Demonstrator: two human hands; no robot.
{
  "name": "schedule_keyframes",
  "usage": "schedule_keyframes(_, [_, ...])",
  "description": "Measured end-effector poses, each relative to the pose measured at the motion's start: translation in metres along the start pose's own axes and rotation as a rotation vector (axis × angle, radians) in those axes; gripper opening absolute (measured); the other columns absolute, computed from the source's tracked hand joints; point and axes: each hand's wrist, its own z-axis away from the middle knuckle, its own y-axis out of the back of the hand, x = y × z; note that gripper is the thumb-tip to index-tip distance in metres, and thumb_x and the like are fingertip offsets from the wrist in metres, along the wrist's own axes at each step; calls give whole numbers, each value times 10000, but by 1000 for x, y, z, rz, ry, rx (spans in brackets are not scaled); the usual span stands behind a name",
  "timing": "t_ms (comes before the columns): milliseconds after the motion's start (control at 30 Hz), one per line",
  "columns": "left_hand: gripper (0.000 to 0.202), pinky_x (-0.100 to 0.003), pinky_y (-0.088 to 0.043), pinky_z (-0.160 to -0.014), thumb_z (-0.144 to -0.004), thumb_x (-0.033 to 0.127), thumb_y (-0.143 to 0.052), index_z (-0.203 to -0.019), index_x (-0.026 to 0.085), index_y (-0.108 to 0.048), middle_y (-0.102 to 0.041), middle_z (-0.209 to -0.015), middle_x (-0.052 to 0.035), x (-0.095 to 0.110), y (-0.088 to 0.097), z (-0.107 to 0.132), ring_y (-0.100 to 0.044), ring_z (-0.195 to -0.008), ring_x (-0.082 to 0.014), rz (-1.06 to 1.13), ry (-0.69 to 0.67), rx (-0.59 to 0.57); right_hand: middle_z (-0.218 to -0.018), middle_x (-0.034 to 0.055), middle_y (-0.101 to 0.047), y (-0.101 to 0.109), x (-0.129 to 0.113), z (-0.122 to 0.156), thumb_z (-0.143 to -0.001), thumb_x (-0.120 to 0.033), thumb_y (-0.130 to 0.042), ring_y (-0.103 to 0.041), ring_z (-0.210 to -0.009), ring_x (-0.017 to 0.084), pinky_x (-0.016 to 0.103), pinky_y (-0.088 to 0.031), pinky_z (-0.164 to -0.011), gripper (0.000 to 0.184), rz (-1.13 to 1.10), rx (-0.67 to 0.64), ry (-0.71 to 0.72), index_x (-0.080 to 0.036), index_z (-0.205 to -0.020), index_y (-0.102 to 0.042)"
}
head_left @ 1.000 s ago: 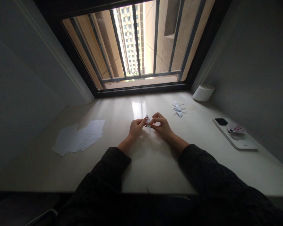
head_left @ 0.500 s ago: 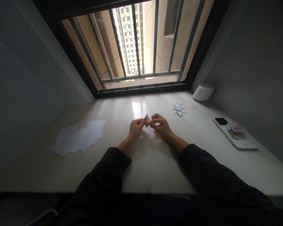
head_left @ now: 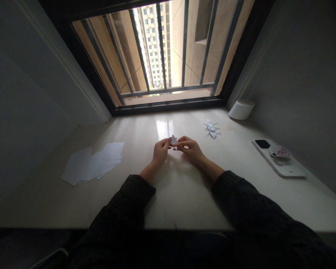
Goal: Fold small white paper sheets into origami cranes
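Note:
A small folded piece of white paper point(head_left: 174, 140) is held up between my two hands, just above the middle of the table. My left hand point(head_left: 160, 150) pinches its left side with thumb and fingers. From the right, my right hand point(head_left: 190, 149) grips it with the fingertips, which hide part of the folds. Beyond my right hand lie folded white paper cranes point(head_left: 212, 130), close together so that their outlines overlap.
Several loose white sheets point(head_left: 93, 162) overlap on the left of the pale table point(head_left: 179, 201). A white cylindrical object point(head_left: 241, 110) stands in the back right corner. At the right lies a phone point(head_left: 280, 160) with a round grip on its back. A barred window point(head_left: 168, 108) closes the far side.
The folded paper has turned slightly in my hands and its pointed tip shows differently. My fingers have shifted a little, and both hands stay in about the same place.

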Motion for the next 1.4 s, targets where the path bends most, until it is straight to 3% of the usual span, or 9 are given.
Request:
schedule_keyframes(133, [428,-307,-514,-697,-784,541,-574,-838,140,-714,-712,-833,-80,-3,0,-2,-627,-747,-171,62,27,-16,-804,35,-620,-1,-1,1,-689,-470,-748,-575,-770,172,322,-487,-682,241,-12,9,-19,-284,-841,-764])
schedule_keyframes(300, [409,-305,-509,-708,-788,519,-580,-888,145,-712,-714,-836,-76,-3,0,-1,-648,-775,-177,85,76,27,-881,46,-660,-3,0,1,-753,-457,-695,-609,-836,183,339,-505,-743,240,-69,18,-33,-277,-899,-756])
schedule_keyframes(433, [390,-313,-502,-722,-795,515,-571,-863,156,-709,-717,-813,-72,2,-2,1,-663,-799,-192,65,55,30,-905,51,-692,-5,0,2,-731,-462,-706,-631,-822,188,336,-532,-702,267,-135,146,-90,-254,-893,-751])
schedule_keyframes(600, [370,-313,-493,-730,-803,498,-570,-877,163,-710,-721,-827,-69,6,-4,3,-676,-826,-201,70,24,20,-854,53,-741,-6,0,3,-643,-442,-775,-679,-796,210,370,-542,-761,307,-184,281,-197,-215,-848,-745])
schedule_keyframes(1100, [342,-318,-502,-721,-782,465,-620,-896,163,-731,-732,-900,-84,7,-4,6,-665,-790,-187,17,-87,4,-822,82,-744,-3,-2,3,-597,-480,-796,-694,-796,247,366,-536,-718,357,-157,248,-281,-182,-787,-743])
schedule_keyframes(1400, [343,-285,-488,-676,-774,478,-622,-824,158,-737,-724,-778,-60,7,-5,6,-659,-736,-171,45,-8,68,-771,63,-738,-4,-1,4,-606,-517,-774,-673,-718,206,321,-490,-652,409,12,307,-205,-195,-855,-734])
